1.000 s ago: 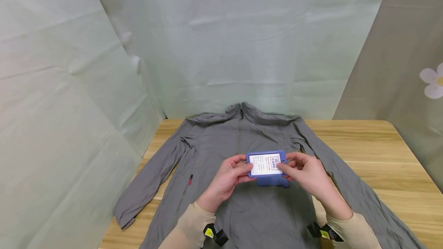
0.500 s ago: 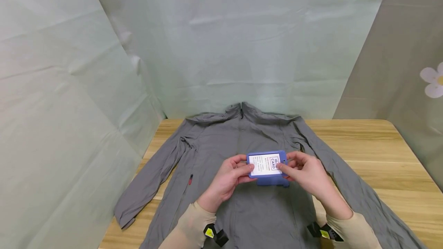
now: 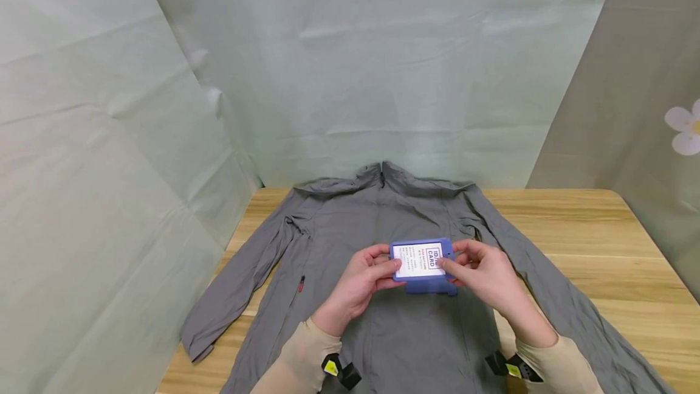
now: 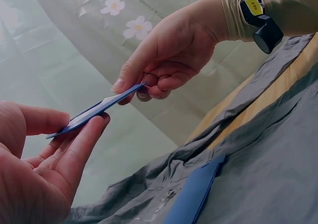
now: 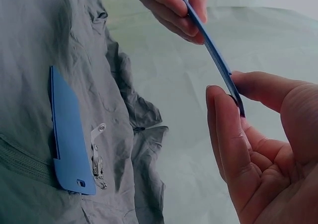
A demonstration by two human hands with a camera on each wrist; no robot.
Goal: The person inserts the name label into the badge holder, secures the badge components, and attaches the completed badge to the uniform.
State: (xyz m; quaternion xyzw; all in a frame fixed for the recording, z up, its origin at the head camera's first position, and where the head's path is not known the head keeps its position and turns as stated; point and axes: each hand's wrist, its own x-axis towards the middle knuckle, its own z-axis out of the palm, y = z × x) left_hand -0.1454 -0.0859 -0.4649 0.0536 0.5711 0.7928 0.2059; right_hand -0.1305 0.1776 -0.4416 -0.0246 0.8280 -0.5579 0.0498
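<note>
While left hand (image 3: 361, 277) and right hand (image 3: 488, 271) pinch card holder (image 5: 213, 51), grip, tilt unchanged

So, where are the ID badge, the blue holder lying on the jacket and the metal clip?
ID badge (image 3: 418, 260): head view, its white printed card.
Blue holder (image 5: 72, 134): right wrist view, its flat face.
Metal clip (image 5: 99, 168): right wrist view, its shiny body.

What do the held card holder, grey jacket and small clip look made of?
Card holder: probably matte plastic, being stiff and flat. Grey jacket: likely thin synthetic fabric, dull and creased. Clip: apparently polished metal, given its glints.
</note>
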